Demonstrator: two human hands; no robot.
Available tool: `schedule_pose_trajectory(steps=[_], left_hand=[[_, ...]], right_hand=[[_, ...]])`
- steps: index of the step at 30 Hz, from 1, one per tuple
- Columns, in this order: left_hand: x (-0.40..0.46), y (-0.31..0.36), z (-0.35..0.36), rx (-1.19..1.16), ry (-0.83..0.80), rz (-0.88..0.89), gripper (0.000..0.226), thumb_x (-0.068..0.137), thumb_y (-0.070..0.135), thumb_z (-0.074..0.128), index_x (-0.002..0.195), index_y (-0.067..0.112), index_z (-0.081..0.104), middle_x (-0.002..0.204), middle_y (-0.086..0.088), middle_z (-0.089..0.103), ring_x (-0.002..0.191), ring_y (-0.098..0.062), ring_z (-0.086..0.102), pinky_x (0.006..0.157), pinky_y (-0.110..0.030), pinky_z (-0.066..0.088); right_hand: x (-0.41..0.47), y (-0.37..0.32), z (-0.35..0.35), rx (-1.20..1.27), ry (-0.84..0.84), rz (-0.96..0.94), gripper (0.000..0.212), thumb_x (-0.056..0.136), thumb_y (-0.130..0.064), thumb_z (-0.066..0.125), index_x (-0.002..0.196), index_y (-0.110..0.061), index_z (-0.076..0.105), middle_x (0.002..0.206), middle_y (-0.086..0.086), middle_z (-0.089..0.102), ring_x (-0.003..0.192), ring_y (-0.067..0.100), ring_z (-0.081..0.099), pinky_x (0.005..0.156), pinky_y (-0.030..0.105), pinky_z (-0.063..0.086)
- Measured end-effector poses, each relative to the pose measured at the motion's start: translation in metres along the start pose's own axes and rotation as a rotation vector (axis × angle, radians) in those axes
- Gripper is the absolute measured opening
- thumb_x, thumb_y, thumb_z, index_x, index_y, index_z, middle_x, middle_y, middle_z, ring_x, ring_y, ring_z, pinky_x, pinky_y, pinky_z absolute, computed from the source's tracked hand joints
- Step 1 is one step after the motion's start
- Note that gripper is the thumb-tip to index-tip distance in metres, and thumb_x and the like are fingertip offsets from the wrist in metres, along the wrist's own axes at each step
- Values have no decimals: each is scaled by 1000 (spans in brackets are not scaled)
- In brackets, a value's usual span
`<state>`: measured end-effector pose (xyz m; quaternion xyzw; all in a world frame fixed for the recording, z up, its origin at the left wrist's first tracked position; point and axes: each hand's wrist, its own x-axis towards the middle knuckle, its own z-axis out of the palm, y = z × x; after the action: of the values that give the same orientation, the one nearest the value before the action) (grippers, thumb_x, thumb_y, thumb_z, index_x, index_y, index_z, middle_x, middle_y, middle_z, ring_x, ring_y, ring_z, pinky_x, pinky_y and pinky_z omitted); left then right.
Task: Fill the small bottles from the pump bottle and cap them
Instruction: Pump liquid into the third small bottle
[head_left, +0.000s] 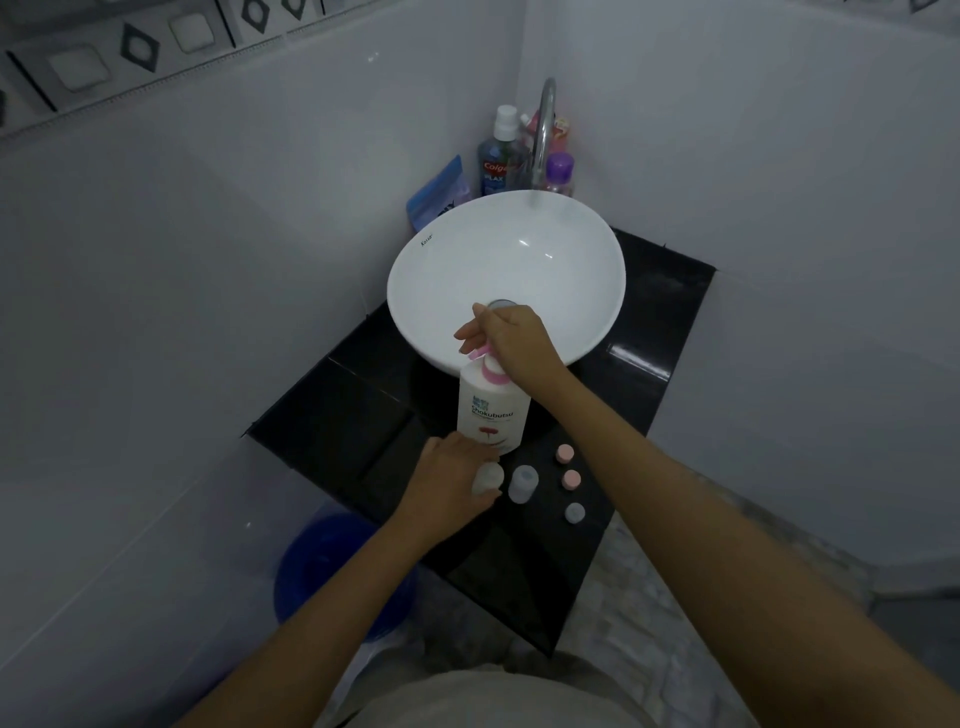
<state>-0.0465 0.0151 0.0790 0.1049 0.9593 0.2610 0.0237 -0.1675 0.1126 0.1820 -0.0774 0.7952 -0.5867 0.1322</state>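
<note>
A white pump bottle (492, 410) with a pink pump head stands on the black counter (332, 415) in front of the basin. My right hand (511, 338) rests on top of the pink pump head, fingers curled over it. My left hand (449, 483) wraps around a small translucent bottle (488, 479) at the foot of the pump bottle. A second small bottle (522, 483) stands uncapped just to its right. Three loose caps lie further right: two pink caps (564, 453) (571, 479) and one pale blue cap (574, 513).
A white round basin (571, 260) sits on the counter under a chrome tap (544, 130). Behind it stand a blue mouthwash bottle (497, 161), a purple-capped bottle (559, 174) and a blue pouch (439, 195). A blue bucket (332, 571) is on the floor at the left.
</note>
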Motion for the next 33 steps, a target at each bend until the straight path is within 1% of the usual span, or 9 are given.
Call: schedule_pose_trajectory(steps=[4,8,13,16,19,25,28,31,33], left_hand=[[8,-4,11,186,-64,7,36,80,39,66,112,23,60,117,5,63,114,-15,47,93,-30,30],[9,-8,18,204,-64,-22,40,79,42,66,115,25,59,120,6,62,114,-14,46,90,-29,28],[11,-7,20,310,-34,-40,64,67,58,68,122,26,57,121,6,63,114,-17,47,91,-32,28],[14,1,23,318,-26,-12,69,67,62,65,126,27,55,128,5,60,120,-17,45,94,-33,27],[20,15,27,315,-49,6,65,73,62,61,125,25,55,129,3,59,125,-19,41,97,-35,27],[28,28,32,348,-80,-20,43,84,52,53,115,22,59,120,3,59,118,-19,42,97,-35,31],[22,33,25,171,-28,-7,34,83,42,59,109,20,60,111,3,62,111,-17,50,95,-31,35],[8,36,5,-393,113,-165,27,76,26,72,99,18,62,99,4,66,94,-7,59,80,-15,47],[2,32,-13,-665,209,-278,31,76,21,73,105,21,61,105,7,65,99,-2,60,79,-10,48]], right_hand=[[-1,-1,-1,-4,1,-8,41,99,-22,42,85,3,71,64,2,66,54,2,61,80,31,51],[0,1,-1,-8,-1,-13,40,98,-23,42,82,0,72,63,1,66,53,1,61,80,32,52],[1,3,-1,-12,-4,-19,41,98,-24,42,82,-1,72,63,0,66,52,0,62,78,31,52],[2,3,-1,-15,-2,-16,41,98,-24,42,81,-3,72,63,0,67,52,-1,61,78,30,51],[2,3,0,-15,-1,-7,41,98,-25,43,80,-4,72,63,1,67,52,-1,61,76,28,51],[3,5,0,3,-5,-1,41,98,-26,43,77,-5,71,62,2,67,51,-2,61,76,30,51],[4,6,-1,2,4,-8,41,98,-25,43,78,-4,71,62,1,67,51,-2,61,73,24,50],[4,7,-1,-5,-3,-17,41,98,-26,42,81,-3,72,64,3,68,53,-1,62,73,22,50],[4,6,-1,3,-2,-20,42,99,-25,42,83,0,72,69,10,69,56,4,63,76,26,51]])
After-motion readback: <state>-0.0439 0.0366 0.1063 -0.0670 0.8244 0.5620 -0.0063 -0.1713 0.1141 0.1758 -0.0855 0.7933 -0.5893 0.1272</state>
